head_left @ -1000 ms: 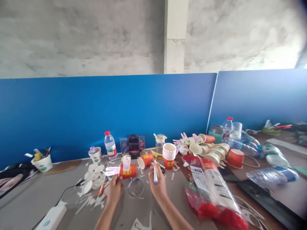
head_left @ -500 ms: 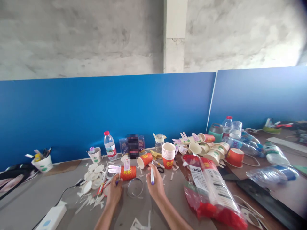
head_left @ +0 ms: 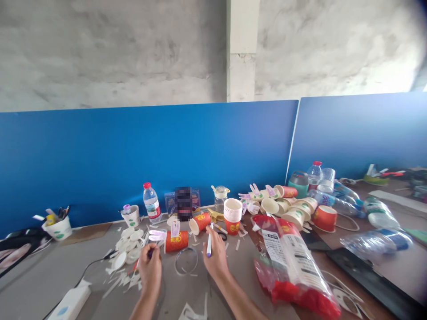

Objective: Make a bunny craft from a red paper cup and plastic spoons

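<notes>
My left hand (head_left: 150, 260) is closed on a small dark purple piece, apparently a marker cap (head_left: 150, 253), mostly covered by the fingers. My right hand (head_left: 216, 253) grips a white marker (head_left: 209, 243) with a purple lower end, held nearly upright. Between and beyond the hands, a red paper cup (head_left: 176, 241) lies on its side with purple-tinted paper ear-shaped strips (head_left: 158, 235) attached near its rim. Another red paper cup (head_left: 200, 223) lies behind it. A coil of clear tape or wire (head_left: 186, 261) rests on the table between my hands.
White paper scraps (head_left: 128, 249) are heaped to the left. A stack of paper cups (head_left: 232, 216) stands behind my right hand, near scissors (head_left: 221, 235). A plastic bag of cups (head_left: 293, 266) lies right, before more cups (head_left: 295, 218) and bottles (head_left: 376, 242). A water bottle (head_left: 152, 204) stands by the blue partition (head_left: 150, 155).
My left hand has drawn away from the red cup, to the left, still holding the small purple piece. My right hand keeps the marker in nearly the same place.
</notes>
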{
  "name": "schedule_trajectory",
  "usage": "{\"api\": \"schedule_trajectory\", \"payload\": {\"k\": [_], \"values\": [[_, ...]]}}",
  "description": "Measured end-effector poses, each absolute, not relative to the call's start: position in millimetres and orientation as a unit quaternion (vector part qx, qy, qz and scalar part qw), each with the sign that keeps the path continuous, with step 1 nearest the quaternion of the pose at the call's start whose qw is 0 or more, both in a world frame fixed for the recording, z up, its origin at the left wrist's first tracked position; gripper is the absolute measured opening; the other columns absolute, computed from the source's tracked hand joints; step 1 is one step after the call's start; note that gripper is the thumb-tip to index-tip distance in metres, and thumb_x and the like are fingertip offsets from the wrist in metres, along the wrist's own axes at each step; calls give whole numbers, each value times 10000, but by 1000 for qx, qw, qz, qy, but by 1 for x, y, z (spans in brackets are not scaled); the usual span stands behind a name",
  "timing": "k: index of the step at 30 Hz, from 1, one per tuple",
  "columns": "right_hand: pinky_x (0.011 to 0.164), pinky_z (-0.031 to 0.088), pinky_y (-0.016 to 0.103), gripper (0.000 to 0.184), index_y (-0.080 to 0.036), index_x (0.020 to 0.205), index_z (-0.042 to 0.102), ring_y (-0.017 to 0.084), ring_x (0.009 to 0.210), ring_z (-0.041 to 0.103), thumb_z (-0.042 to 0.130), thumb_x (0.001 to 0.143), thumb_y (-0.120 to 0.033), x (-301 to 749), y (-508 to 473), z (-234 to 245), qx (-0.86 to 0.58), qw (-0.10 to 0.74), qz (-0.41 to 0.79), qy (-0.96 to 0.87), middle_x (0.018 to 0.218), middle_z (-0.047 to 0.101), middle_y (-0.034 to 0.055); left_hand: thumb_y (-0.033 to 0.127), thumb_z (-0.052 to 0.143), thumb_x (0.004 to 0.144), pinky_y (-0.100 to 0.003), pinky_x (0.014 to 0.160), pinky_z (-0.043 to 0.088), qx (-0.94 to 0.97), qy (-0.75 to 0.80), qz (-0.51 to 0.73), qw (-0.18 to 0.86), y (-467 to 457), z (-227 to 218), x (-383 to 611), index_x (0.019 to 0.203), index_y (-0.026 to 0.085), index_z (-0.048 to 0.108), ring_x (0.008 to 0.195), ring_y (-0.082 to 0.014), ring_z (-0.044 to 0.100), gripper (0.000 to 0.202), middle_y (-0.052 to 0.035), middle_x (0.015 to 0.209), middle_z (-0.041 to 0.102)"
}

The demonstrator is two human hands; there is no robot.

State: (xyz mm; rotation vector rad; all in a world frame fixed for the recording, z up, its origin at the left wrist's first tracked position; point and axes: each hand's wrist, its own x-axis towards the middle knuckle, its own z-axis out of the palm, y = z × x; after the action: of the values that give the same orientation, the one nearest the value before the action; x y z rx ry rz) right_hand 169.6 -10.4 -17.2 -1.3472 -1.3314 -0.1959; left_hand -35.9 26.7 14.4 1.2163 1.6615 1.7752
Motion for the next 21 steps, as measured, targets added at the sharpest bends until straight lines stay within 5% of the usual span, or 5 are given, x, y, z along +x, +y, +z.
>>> {"api": "schedule_trajectory", "payload": {"k": [11,21], "values": [[915,547,471,636,-198,1375,540,286,1078,668,486,759,-49,169,-12,-20,-552,584,-103,-586,1168,710,130,636,635,731,-363,731,552,563,511,618,203,2,23,-12,772,218,659,755,-253,667,420,-59,768,709],[870,553,460,644,-208,1366,539,286,1010,688,465,757,-13,160,-9,-24,-529,602,-122,-585,1109,723,124,669,621,754,-380,712,572,635,488,550,235,2,17,3,723,221,689,739,-278,699,454,-72,731,739]]}}
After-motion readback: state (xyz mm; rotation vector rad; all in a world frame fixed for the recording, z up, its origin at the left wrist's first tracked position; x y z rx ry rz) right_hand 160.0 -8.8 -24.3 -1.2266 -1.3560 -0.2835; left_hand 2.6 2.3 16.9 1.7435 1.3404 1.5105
